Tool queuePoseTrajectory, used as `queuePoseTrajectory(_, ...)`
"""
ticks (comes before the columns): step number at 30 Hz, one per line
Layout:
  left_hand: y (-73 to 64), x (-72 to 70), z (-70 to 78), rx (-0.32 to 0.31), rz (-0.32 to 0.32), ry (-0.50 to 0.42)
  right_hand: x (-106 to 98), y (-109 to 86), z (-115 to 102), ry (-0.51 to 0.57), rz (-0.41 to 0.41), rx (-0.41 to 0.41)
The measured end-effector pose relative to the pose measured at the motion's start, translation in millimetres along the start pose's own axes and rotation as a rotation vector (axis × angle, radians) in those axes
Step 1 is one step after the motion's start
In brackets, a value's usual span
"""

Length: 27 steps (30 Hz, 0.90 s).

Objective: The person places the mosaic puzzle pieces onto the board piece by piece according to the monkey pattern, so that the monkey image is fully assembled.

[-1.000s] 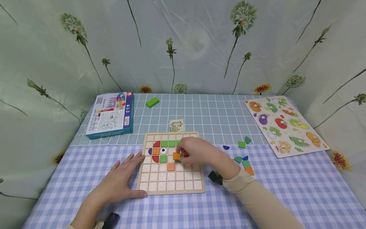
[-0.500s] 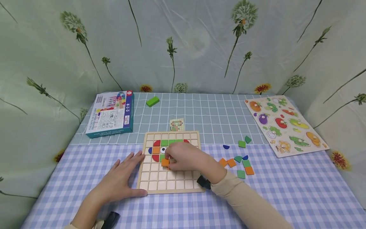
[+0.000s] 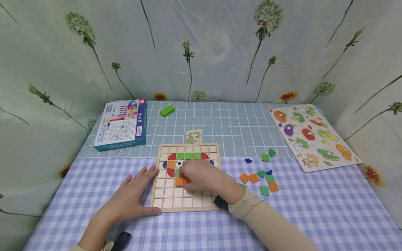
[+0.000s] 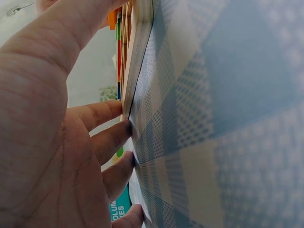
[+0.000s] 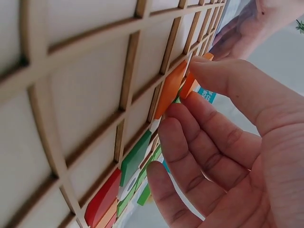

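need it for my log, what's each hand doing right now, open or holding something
Left hand: open, at the wooden grid board's edge.
Right hand: closed, pinching an orange square tile.

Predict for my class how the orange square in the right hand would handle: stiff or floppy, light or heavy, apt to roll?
The orange square is probably stiff: pinched by the right hand, it shows no bend. It is likely light, being small and thin. It should hardly roll, with flat faces and straight edges.

My right hand (image 3: 201, 175) has brought its pinched orange square (image 3: 179, 182) toward eight o'clock, to the nine-o'clock side of a second orange square (image 5: 170, 91); my arm (image 3: 267, 216) has uncovered a loose green square (image 3: 265, 190).
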<state>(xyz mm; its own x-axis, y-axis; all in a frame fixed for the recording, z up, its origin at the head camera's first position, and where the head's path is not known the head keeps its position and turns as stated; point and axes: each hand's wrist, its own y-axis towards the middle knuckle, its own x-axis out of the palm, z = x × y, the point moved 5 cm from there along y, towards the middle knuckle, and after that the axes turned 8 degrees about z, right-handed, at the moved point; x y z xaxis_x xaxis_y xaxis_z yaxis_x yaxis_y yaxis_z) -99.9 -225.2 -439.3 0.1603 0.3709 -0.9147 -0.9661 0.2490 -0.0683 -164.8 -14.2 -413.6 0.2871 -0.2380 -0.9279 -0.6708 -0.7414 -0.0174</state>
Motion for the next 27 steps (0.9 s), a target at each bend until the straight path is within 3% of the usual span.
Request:
queuePoseTrajectory(19, 0.5, 1.1, -0.2, -0.015, -0.008, -0.002, -1.4, 0.4, -4.6, -0.042, 0.037, -0.044)
queuePoseTrajectory(27, 0.6, 0.8, -0.1, -0.01, -0.007, -0.002, -0.2, 1.4, -3.8, -0.007, 0.023, -0.041)
